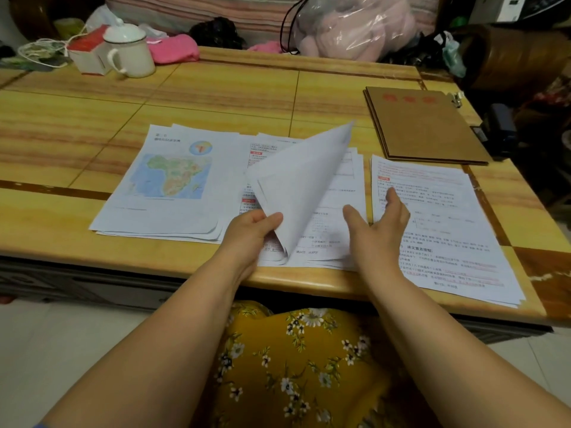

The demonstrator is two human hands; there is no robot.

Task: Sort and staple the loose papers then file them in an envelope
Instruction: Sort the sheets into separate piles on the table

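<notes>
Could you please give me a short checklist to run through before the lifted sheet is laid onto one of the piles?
1. Lifted sheet held: ok, the left hand pinches its lower corner.
2. Right hand free: ok, open, holding nothing, over the gap between the middle pile and the right pile.
3. Piles kept apart: ok, map pile, middle and right piles lie side by side.
4. Only one sheet lifted: cannot tell.
5. Envelope within reach: ok, on the table beyond the right pile.
6. Stapler ready: cannot tell, a dark object at the table's right edge is unclear.
</notes>
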